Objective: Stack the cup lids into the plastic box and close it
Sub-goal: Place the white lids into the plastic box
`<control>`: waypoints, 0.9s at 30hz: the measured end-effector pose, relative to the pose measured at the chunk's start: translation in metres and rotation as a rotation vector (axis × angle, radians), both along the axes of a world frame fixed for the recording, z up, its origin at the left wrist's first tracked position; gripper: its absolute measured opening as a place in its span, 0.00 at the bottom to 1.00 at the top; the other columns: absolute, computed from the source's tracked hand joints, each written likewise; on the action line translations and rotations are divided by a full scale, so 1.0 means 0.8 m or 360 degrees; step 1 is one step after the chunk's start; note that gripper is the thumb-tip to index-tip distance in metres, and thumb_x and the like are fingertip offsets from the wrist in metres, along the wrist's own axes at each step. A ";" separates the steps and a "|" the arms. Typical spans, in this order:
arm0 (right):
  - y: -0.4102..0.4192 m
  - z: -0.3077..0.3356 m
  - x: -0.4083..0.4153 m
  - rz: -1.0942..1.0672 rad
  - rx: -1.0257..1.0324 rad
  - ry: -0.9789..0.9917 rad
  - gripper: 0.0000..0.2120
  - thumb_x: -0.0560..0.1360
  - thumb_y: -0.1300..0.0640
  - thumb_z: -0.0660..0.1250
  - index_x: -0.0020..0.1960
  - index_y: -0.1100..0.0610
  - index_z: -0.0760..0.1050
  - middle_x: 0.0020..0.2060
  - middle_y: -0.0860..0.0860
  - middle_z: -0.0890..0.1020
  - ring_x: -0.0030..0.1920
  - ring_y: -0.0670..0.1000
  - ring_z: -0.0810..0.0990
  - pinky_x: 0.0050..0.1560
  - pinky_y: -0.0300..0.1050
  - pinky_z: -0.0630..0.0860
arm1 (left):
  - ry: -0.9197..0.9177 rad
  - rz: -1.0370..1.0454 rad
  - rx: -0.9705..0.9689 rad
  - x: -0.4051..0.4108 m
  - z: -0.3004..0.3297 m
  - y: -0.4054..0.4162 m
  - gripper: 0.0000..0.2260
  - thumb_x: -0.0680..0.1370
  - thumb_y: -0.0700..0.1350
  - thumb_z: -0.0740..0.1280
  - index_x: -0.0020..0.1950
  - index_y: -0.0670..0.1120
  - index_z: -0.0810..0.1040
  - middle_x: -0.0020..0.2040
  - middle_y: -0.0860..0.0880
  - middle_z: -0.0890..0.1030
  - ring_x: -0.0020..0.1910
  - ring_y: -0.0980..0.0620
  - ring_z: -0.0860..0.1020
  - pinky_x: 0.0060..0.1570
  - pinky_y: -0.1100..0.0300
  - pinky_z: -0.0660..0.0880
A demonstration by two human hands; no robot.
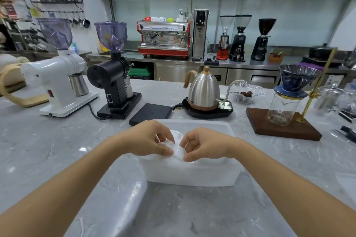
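A translucent white plastic box point(192, 175) stands open on the grey marble counter in front of me. Over its left half, my left hand point(148, 138) and my right hand point(202, 146) both pinch clear plastic cup lids point(178, 149) between their fingertips. The lids are see-through and partly hidden by my fingers, so I cannot tell how many there are. A pale translucent sheet, maybe the box lid point(125, 188), lies on the counter to the lower left of the box, partly under my left forearm.
Behind the box lie a black scale point(151, 113) and a steel kettle point(204, 92) on its base. Black grinder point(113, 81) and white grinder point(55, 75) stand far left. A glass dripper stand on a wooden base point(285, 127) is right.
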State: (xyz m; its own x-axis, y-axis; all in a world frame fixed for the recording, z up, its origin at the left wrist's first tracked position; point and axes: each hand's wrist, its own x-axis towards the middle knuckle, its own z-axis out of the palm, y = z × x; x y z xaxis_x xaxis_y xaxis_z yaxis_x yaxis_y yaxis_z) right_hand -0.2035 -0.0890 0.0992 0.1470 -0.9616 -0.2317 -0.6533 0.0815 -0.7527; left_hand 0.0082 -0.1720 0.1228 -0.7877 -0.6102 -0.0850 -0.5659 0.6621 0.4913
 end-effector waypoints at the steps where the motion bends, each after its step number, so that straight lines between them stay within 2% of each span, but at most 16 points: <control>1: 0.000 0.001 0.000 -0.0021 -0.0028 -0.0011 0.16 0.70 0.58 0.77 0.56 0.56 0.79 0.44 0.54 0.86 0.43 0.50 0.82 0.58 0.58 0.79 | -0.0010 0.0005 -0.0002 0.002 0.000 -0.002 0.08 0.74 0.52 0.78 0.47 0.61 0.81 0.47 0.56 0.83 0.46 0.55 0.83 0.51 0.57 0.81; 4: -0.001 0.008 0.001 -0.0081 -0.0107 -0.0129 0.15 0.70 0.58 0.78 0.55 0.55 0.79 0.40 0.51 0.83 0.41 0.49 0.81 0.44 0.46 0.79 | -0.0076 0.0003 -0.0008 0.007 -0.004 -0.007 0.10 0.75 0.48 0.77 0.52 0.58 0.80 0.51 0.56 0.82 0.49 0.56 0.83 0.54 0.56 0.81; 5: -0.002 0.010 0.002 -0.0094 -0.0137 -0.0166 0.15 0.70 0.59 0.78 0.55 0.56 0.79 0.40 0.51 0.83 0.40 0.50 0.81 0.43 0.44 0.78 | -0.0102 -0.0026 0.0013 0.007 -0.004 -0.007 0.12 0.75 0.47 0.77 0.55 0.57 0.79 0.52 0.55 0.82 0.51 0.57 0.83 0.56 0.56 0.81; 7: -0.006 0.011 0.006 -0.0103 -0.0200 -0.0194 0.14 0.71 0.59 0.77 0.54 0.57 0.79 0.41 0.53 0.82 0.41 0.50 0.80 0.48 0.50 0.79 | -0.0135 -0.0091 0.0033 0.007 -0.004 -0.005 0.16 0.75 0.48 0.76 0.61 0.58 0.79 0.52 0.56 0.83 0.52 0.58 0.82 0.60 0.56 0.80; 8: -0.007 0.010 0.009 -0.0098 -0.0226 -0.0209 0.13 0.71 0.60 0.77 0.53 0.58 0.79 0.41 0.54 0.82 0.41 0.51 0.79 0.52 0.54 0.79 | -0.0137 -0.0111 0.0021 0.006 -0.005 -0.004 0.15 0.75 0.51 0.76 0.60 0.59 0.79 0.52 0.56 0.83 0.52 0.58 0.82 0.60 0.55 0.79; 11: -0.011 0.005 0.020 -0.0087 -0.0278 -0.0296 0.10 0.71 0.63 0.76 0.49 0.56 0.78 0.42 0.57 0.81 0.42 0.52 0.79 0.56 0.60 0.78 | -0.0088 -0.0129 -0.0052 0.004 -0.007 -0.001 0.09 0.73 0.57 0.77 0.46 0.64 0.77 0.47 0.55 0.84 0.50 0.57 0.83 0.56 0.54 0.81; 13: -0.014 0.002 0.025 -0.0126 -0.0316 -0.0335 0.09 0.71 0.64 0.76 0.46 0.54 0.78 0.42 0.57 0.82 0.42 0.52 0.80 0.56 0.61 0.78 | -0.0092 -0.0122 -0.0072 0.005 -0.008 -0.002 0.11 0.74 0.57 0.77 0.43 0.64 0.74 0.47 0.54 0.83 0.50 0.55 0.84 0.54 0.54 0.81; 15: -0.017 -0.001 0.025 -0.0184 -0.0355 -0.0360 0.08 0.71 0.62 0.75 0.46 0.54 0.78 0.42 0.56 0.83 0.42 0.51 0.81 0.57 0.61 0.78 | -0.0135 -0.0103 -0.0080 0.009 -0.008 -0.004 0.09 0.75 0.57 0.75 0.50 0.60 0.77 0.49 0.54 0.82 0.52 0.54 0.83 0.55 0.54 0.80; 17: -0.018 -0.001 0.022 -0.0222 -0.0367 -0.0358 0.07 0.72 0.59 0.76 0.48 0.55 0.80 0.43 0.54 0.84 0.43 0.50 0.82 0.58 0.56 0.79 | -0.0183 -0.0071 -0.0102 0.014 -0.006 -0.007 0.13 0.77 0.58 0.73 0.59 0.56 0.79 0.52 0.54 0.83 0.52 0.55 0.81 0.55 0.56 0.79; 19: -0.017 -0.002 0.018 -0.0215 -0.0334 -0.0336 0.11 0.70 0.56 0.77 0.51 0.55 0.81 0.45 0.54 0.85 0.45 0.48 0.83 0.57 0.51 0.80 | -0.0240 -0.0042 -0.0143 0.019 -0.003 -0.009 0.15 0.78 0.58 0.71 0.63 0.56 0.77 0.53 0.58 0.83 0.52 0.55 0.78 0.53 0.57 0.77; 22: -0.015 -0.005 0.014 -0.0208 -0.0310 -0.0307 0.14 0.68 0.57 0.80 0.52 0.56 0.81 0.47 0.54 0.84 0.45 0.47 0.83 0.56 0.46 0.81 | -0.0301 0.0001 -0.0143 0.025 0.000 -0.011 0.14 0.80 0.57 0.69 0.63 0.57 0.75 0.53 0.61 0.81 0.54 0.54 0.76 0.55 0.55 0.76; 25: -0.016 -0.004 0.012 -0.0264 -0.0331 -0.0245 0.13 0.68 0.56 0.80 0.49 0.58 0.82 0.47 0.59 0.86 0.44 0.50 0.84 0.55 0.51 0.82 | -0.0335 0.0023 -0.0152 0.025 0.000 -0.014 0.12 0.81 0.56 0.67 0.63 0.56 0.73 0.56 0.59 0.83 0.54 0.55 0.74 0.55 0.55 0.74; 27: -0.017 -0.003 0.012 -0.0269 -0.0311 -0.0227 0.10 0.69 0.56 0.79 0.46 0.59 0.83 0.45 0.60 0.87 0.41 0.51 0.84 0.53 0.53 0.83 | -0.0358 0.0013 -0.0164 0.023 0.001 -0.015 0.10 0.82 0.55 0.66 0.62 0.56 0.74 0.58 0.56 0.84 0.54 0.53 0.76 0.55 0.54 0.75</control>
State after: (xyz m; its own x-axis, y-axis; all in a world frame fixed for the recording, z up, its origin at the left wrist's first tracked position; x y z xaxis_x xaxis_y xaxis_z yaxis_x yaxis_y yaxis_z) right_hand -0.1940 -0.1029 0.0968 -0.0016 -0.9996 -0.0281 -0.5293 0.0247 -0.8481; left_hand 0.0265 -0.1838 0.1236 -0.7509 -0.6311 -0.1947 -0.6591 0.6971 0.2823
